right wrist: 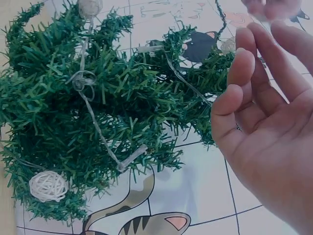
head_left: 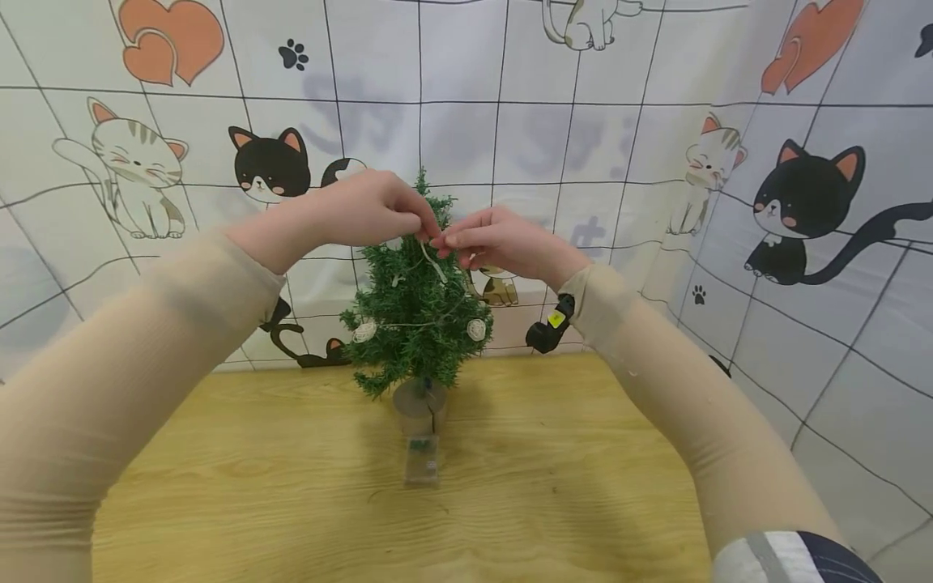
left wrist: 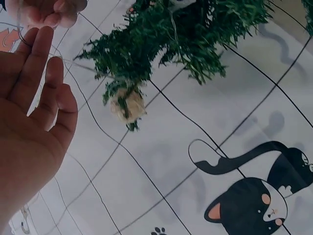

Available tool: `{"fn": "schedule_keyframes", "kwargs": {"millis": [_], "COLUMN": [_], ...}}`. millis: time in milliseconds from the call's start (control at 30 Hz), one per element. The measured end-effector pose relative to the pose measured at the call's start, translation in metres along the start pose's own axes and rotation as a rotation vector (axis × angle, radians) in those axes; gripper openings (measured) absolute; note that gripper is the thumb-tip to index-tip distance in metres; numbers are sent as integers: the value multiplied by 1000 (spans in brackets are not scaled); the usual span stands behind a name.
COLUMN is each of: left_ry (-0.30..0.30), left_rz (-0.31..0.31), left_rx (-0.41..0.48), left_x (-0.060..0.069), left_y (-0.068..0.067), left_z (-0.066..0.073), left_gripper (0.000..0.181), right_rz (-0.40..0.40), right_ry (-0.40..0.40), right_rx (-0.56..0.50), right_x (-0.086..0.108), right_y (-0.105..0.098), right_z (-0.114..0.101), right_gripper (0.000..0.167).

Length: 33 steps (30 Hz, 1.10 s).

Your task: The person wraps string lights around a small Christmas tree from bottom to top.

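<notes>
A small green artificial tree (head_left: 415, 300) stands upright, strung with a thin light wire (head_left: 397, 325) bearing white woven balls (head_left: 476, 329). Both hands meet at its upper front, fingertips almost touching. The left hand (head_left: 372, 209) pinches the wire near the treetop from the left; in the left wrist view the wire runs past the fingertips of this hand (left wrist: 34, 112). From the right, the right hand (head_left: 510, 243) pinches the wire between thumb and fingers, its other fingers curled. The right wrist view shows that hand (right wrist: 274, 117) beside the branches; its pinch point is partly hidden.
The tree's round base (head_left: 419, 402) stands on a wooden table (head_left: 291, 486), with a small clear box (head_left: 422, 461) in front of it. A white cat-print cloth (head_left: 583, 146) hangs behind and at the right. A black device (head_left: 551, 324) is at the right wrist.
</notes>
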<state>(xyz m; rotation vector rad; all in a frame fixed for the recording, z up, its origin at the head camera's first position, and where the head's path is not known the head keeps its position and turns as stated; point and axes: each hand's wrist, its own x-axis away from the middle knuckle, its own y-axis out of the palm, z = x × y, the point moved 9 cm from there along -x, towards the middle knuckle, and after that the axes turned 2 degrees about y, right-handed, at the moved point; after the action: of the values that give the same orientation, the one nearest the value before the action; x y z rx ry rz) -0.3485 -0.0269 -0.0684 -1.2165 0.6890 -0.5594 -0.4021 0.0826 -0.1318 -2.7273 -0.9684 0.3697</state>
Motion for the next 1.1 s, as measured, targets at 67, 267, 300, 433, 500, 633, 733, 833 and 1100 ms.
{"fn": "schedule_keyframes", "kwargs": {"millis": [67,267,300,433,500,633,733,833,1100], "left_ry": [11,19,18,13,9,-13,-27,-35,-91], "left_rz": [4,15,16,19,17,18,28,47,111], "left_rx": [-5,-39,-45,-57,-60,-66,-63,-53,6], "left_x": [-7,-22,-24,-31,-34,-38,-37,-34,-24], "left_y": [3,8,8,8,8,6,2,-3,-16], "left_z": [3,7,8,8,8,6,5,6,3], "left_gripper": [37,36,36,36,36,37,38,38,49], "right_rz": [-34,-32,-28,21,52,139,204,260,393], "right_ry": [-7,-22,-26,-36,-33,-10,-17,-63,-163], "right_rx": [-32,-64,-62,-53,-37,12,40,52,87], "right_x": [3,9,10,10,10,10,8,8,6], "right_y": [3,0,-1,-7,-9,-15,-18,-22,-38], "right_z": [0,1,1,0,1,1,-3,-14,-44], "right_gripper": [22,23,23,19,16,16,17,14,19]}}
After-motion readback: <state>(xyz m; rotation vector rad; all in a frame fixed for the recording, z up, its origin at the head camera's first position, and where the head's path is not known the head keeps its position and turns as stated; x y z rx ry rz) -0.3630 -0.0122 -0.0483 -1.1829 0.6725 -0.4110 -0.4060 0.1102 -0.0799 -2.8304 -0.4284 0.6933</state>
